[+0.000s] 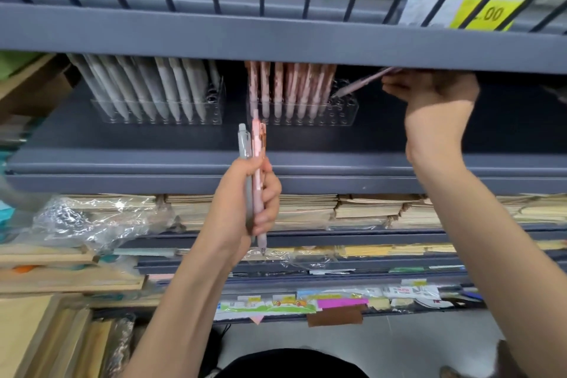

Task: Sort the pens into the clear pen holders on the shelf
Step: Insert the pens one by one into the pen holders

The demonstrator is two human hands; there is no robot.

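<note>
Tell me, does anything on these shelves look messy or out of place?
Yes. Crumpled clear plastic wrap lies loose at the left of the lower shelf, beside paper stacks with ragged edges. Grey pens and pink pens stand in neat rows in their clear holders.

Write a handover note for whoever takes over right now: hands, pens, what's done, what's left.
Left hand: grips two pens upright, a grey pen and a patterned pink pen.
Right hand: pinches a pink pen, its tip angled down at the right clear holder, not yet seated.
Done: left clear holder carries a row of grey pens; the right one carries pink pens, with free holes at its right end.
Left: seat the pink pen, then likely grey pen to the left holder and patterned pink pen to the right.
</note>
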